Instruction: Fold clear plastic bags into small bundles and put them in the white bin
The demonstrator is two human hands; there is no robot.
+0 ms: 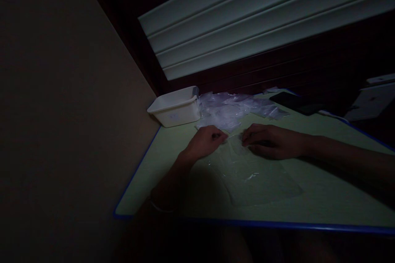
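Observation:
A clear plastic bag (262,185) lies flat on the pale green table, its lower edge toward me and a few glints on its surface. At its far end my left hand (205,141) is closed, thumb and fingertips pinching the bag's edge. Across a small gap, my right hand (271,141) has its fingers curled down on the bag's film, also closed on it. Between both hands the plastic looks bunched; dim light hides its details. Just beyond my fingers is a loose pile of clear plastic bags (225,109).
A white plastic bin (179,114) stands at the table's far left corner, beside the pile. Farther right lies a dark flat device (296,102) with a white cable (333,115). The table (333,197) has a blue edge; a wall (77,111) borders its left.

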